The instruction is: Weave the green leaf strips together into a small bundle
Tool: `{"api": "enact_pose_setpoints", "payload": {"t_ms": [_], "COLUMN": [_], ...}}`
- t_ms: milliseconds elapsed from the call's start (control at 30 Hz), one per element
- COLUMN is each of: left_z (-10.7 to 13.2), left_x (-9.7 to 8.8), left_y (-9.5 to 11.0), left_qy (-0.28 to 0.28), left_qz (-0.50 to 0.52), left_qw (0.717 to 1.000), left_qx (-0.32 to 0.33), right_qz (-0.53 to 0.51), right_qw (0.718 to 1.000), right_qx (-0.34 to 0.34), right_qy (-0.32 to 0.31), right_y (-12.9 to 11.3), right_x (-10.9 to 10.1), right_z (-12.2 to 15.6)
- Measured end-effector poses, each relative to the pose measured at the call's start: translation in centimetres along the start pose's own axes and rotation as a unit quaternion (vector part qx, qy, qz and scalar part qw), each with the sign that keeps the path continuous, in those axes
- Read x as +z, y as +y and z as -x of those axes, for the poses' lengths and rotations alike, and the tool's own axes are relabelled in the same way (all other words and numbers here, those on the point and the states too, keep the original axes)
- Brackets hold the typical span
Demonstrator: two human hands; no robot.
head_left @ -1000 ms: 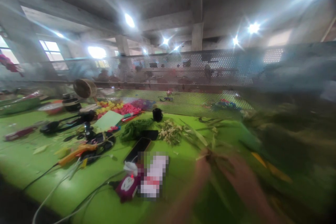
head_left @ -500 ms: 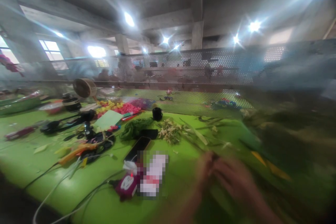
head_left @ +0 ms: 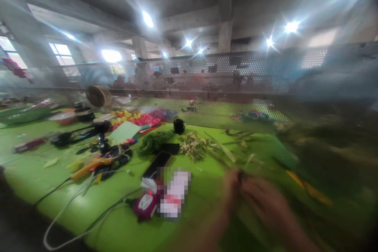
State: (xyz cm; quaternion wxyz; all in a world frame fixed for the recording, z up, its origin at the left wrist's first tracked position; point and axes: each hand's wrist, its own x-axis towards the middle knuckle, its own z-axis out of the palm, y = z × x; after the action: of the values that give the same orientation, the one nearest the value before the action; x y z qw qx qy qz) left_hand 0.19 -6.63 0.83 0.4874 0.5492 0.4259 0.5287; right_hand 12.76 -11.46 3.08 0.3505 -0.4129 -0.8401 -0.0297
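Note:
My left hand and my right hand meet low over the green table, at lower right of the view. Both are smeared by motion, so the fingers do not show clearly. A thin dark stem-like thing sits between them; I cannot make out what it is. A heap of pale dried flowers and long green leaves lies just beyond the hands. To the right, a blurred mass of green foliage covers the table.
A black phone, a pink power bank with white cables, a green leafy bunch, a black cup, an orange tool, a small fan and bright artificial flowers lie left. A perforated metal screen closes the far edge.
The two hands have drawn together from being apart around a leafy bunch. The view has shifted slightly right and down.

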Motion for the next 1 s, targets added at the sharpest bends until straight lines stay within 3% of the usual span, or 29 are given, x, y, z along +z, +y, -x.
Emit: {"api": "enact_pose_setpoints", "payload": {"t_ms": [67,133,300,433,500,600,800,900,1000], "left_z": [-0.5,-0.9,-1.1,-0.6,-0.3,-0.1,-0.8,-1.2,-1.3], "left_x": [0.2,0.3,0.3,0.1,0.0,-0.1,-0.1,-0.2,-0.3], "left_y": [-0.1,-0.3,-0.3,0.7,1.2,1.4,0.1,-0.3,-0.3], "left_qy": [0.032,0.030,-0.029,-0.065,-0.076,-0.089,-0.069,-0.048,-0.031], "left_qz": [0.025,0.084,0.181,0.234,0.269,0.283,0.165,0.165,0.169], "left_qw": [0.999,0.996,0.979,0.961,0.951,0.946,0.978,0.979,0.979], "left_qx": [-0.010,-0.029,-0.093,-0.130,-0.135,-0.129,-0.108,-0.108,-0.108], "right_qz": [-0.042,-0.097,-0.199,-0.265,-0.285,-0.302,-0.308,-0.243,-0.121], "right_qw": [0.997,0.983,0.906,0.838,0.822,0.830,0.833,0.881,0.950], "right_qx": [0.061,0.152,0.351,0.449,0.462,0.441,0.440,0.380,0.241], "right_qy": [0.023,0.047,0.126,0.162,0.173,0.161,0.134,0.142,0.157], "right_y": [0.2,0.4,0.8,1.2,1.2,1.1,1.6,2.7,3.6], "right_x": [-0.1,-0.4,-1.0,-1.2,-1.3,-1.5,-1.2,-0.5,0.2], "right_z": [0.1,0.0,-1.0,-1.5,-1.6,-1.8,-1.8,-1.1,-0.4]}}
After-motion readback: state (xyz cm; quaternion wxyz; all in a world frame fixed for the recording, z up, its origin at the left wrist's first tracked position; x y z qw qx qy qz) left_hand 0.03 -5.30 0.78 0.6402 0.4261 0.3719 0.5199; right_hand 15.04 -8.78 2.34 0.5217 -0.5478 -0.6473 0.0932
